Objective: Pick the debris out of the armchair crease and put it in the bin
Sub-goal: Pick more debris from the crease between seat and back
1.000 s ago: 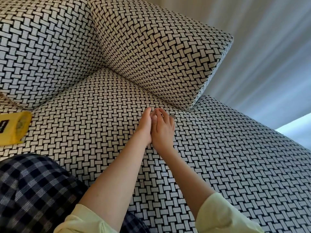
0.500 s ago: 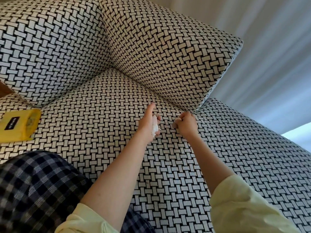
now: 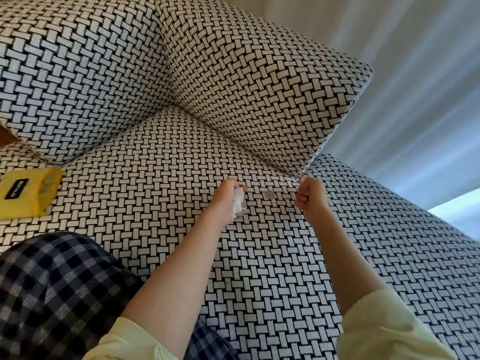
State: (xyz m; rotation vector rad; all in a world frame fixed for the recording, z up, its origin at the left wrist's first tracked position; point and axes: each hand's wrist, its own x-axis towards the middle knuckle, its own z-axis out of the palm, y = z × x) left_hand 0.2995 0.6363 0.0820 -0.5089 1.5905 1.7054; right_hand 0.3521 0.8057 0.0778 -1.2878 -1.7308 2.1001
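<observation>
Yellow packet lies flat on the seat cushion, far left; contents can't be made out. Your left grip is curled round a white crumpled tissue. Your right grip is a tight fist by the crease, under the corner of the back cushion; anything inside is hidden. Hands were touching a second ago, now apart, and the left index no longer points. A small round grey bit sits on the seat between them, with pale crumbs near the crease. Black-white woven upholstery, pale curtain behind.
</observation>
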